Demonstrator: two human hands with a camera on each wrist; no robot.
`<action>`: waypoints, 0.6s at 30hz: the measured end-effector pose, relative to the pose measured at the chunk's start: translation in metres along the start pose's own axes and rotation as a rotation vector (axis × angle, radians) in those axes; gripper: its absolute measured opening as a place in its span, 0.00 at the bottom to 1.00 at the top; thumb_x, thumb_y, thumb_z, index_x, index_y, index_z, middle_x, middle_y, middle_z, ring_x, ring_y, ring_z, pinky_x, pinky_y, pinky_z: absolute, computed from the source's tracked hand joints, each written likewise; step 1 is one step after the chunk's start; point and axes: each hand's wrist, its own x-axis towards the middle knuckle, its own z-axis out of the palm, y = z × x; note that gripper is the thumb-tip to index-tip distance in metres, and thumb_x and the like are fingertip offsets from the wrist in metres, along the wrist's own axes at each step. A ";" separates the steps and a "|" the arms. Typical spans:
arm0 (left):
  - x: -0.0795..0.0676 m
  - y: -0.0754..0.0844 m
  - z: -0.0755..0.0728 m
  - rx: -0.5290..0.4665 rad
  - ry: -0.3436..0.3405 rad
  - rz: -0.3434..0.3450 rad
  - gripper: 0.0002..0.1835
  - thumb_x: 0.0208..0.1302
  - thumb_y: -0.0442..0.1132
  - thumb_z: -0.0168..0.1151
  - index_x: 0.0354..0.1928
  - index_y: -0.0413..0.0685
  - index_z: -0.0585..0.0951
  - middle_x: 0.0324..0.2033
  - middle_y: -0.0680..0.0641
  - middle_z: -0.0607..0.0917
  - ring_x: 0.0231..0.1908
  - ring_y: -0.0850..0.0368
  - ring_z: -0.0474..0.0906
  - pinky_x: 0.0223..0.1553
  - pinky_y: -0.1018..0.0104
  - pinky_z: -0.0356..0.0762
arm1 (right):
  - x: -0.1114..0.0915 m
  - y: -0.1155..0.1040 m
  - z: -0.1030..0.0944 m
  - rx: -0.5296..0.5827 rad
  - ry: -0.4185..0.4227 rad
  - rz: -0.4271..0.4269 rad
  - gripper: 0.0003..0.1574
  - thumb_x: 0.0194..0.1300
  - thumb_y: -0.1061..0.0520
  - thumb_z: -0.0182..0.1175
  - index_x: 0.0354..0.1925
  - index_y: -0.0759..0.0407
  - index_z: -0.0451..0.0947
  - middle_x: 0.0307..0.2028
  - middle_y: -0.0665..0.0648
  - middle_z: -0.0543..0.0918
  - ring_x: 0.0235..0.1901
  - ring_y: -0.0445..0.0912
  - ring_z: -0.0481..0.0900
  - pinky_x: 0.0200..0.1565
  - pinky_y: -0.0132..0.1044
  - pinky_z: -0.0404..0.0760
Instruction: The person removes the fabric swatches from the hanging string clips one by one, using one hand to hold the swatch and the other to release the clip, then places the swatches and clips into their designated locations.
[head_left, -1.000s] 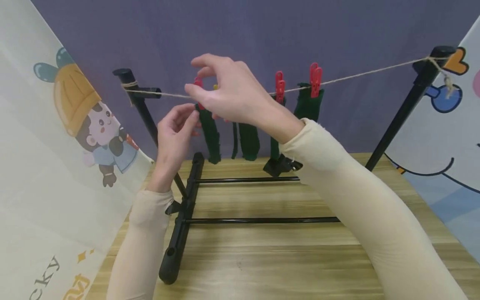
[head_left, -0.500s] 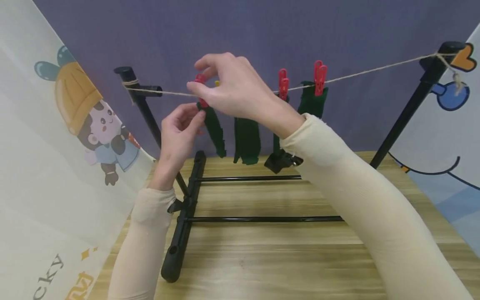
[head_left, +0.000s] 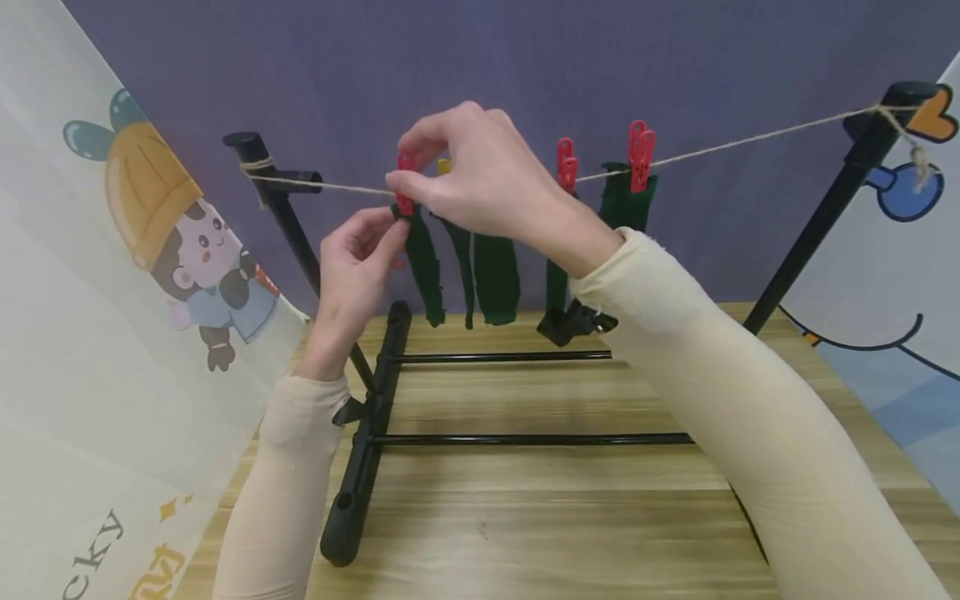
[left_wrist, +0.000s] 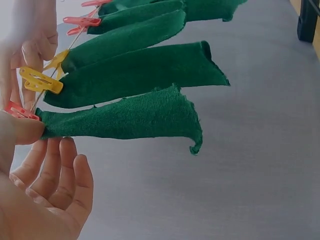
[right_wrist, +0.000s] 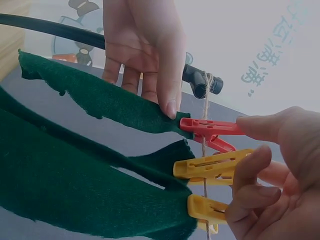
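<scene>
A line of twine carries several dark green cloth pieces held by red and yellow clothespins. My left hand [head_left: 356, 258] pinches the top edge of the leftmost green cloth [left_wrist: 125, 117], thumb on one side and fingers behind. Right above that thumb a red clothespin [right_wrist: 212, 126] sits over the twine and the cloth's top edge. My right hand [head_left: 480, 171] reaches in from above, its thumb and forefinger at the handles of this clothespin. In the right wrist view its other fingers curl close beside two yellow clothespins [right_wrist: 212, 162] on the neighbouring cloth [right_wrist: 95, 185].
Black posts [head_left: 817, 225] at both ends hold the twine, with a black base foot [head_left: 360, 475] and crossbars [head_left: 525, 439] on the wood-grain table [head_left: 480, 517]. Farther right, red clothespins [head_left: 641, 157] hold more green cloth [head_left: 626, 200]. A purple backdrop [head_left: 525, 58] stands behind.
My right hand has shifted slightly right, its thumb and forefinger now close at the red clothespin. The hanging cloths have swayed. My left hand keeps its pinch on the cloth's top.
</scene>
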 end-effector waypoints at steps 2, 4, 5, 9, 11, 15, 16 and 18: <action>0.000 0.000 0.000 0.005 0.003 0.004 0.11 0.71 0.43 0.65 0.51 0.47 0.85 0.41 0.54 0.88 0.38 0.62 0.83 0.39 0.71 0.83 | -0.001 0.001 -0.001 0.004 0.007 -0.009 0.24 0.71 0.40 0.62 0.59 0.48 0.83 0.54 0.45 0.87 0.52 0.37 0.82 0.51 0.31 0.78; 0.000 0.001 -0.001 0.008 0.002 0.009 0.11 0.71 0.43 0.65 0.51 0.47 0.85 0.41 0.54 0.88 0.38 0.62 0.83 0.38 0.70 0.82 | -0.002 0.002 -0.001 0.014 0.011 -0.012 0.23 0.71 0.40 0.63 0.58 0.48 0.83 0.54 0.45 0.87 0.47 0.36 0.81 0.48 0.30 0.77; 0.000 0.001 -0.001 0.008 0.001 0.012 0.11 0.71 0.43 0.65 0.51 0.47 0.85 0.41 0.54 0.88 0.37 0.62 0.83 0.38 0.70 0.82 | -0.002 0.002 -0.001 0.023 0.013 -0.013 0.23 0.71 0.41 0.63 0.59 0.48 0.83 0.53 0.45 0.87 0.42 0.36 0.81 0.44 0.29 0.76; 0.001 0.001 -0.001 0.003 0.003 0.025 0.11 0.71 0.42 0.65 0.50 0.47 0.85 0.40 0.54 0.88 0.35 0.62 0.82 0.37 0.70 0.82 | -0.004 0.004 0.000 0.036 0.027 -0.018 0.23 0.71 0.42 0.63 0.60 0.46 0.83 0.53 0.43 0.87 0.20 0.39 0.69 0.26 0.31 0.66; 0.001 0.000 -0.001 -0.001 0.004 0.028 0.10 0.71 0.42 0.65 0.50 0.47 0.85 0.40 0.54 0.88 0.35 0.62 0.82 0.37 0.71 0.81 | -0.004 0.005 0.001 0.039 0.039 -0.026 0.22 0.71 0.43 0.63 0.59 0.46 0.83 0.53 0.43 0.88 0.14 0.41 0.60 0.22 0.32 0.60; 0.002 0.001 -0.002 0.003 0.004 0.026 0.11 0.71 0.43 0.65 0.50 0.47 0.85 0.41 0.53 0.88 0.35 0.61 0.82 0.38 0.71 0.82 | -0.003 0.006 0.002 0.040 0.063 -0.034 0.21 0.71 0.43 0.64 0.59 0.45 0.84 0.52 0.43 0.88 0.11 0.41 0.56 0.18 0.32 0.57; 0.002 0.001 -0.002 0.001 0.004 0.023 0.11 0.71 0.42 0.65 0.51 0.47 0.85 0.41 0.53 0.88 0.36 0.61 0.82 0.38 0.72 0.82 | -0.003 0.006 0.002 0.040 0.067 -0.033 0.21 0.71 0.43 0.64 0.59 0.45 0.84 0.51 0.43 0.89 0.10 0.41 0.56 0.18 0.32 0.57; 0.002 0.002 -0.002 0.002 0.003 0.025 0.11 0.71 0.42 0.65 0.51 0.47 0.85 0.41 0.53 0.88 0.36 0.62 0.83 0.38 0.72 0.82 | -0.003 0.006 0.002 0.039 0.072 -0.026 0.21 0.70 0.43 0.64 0.59 0.44 0.84 0.51 0.42 0.89 0.10 0.41 0.56 0.17 0.32 0.57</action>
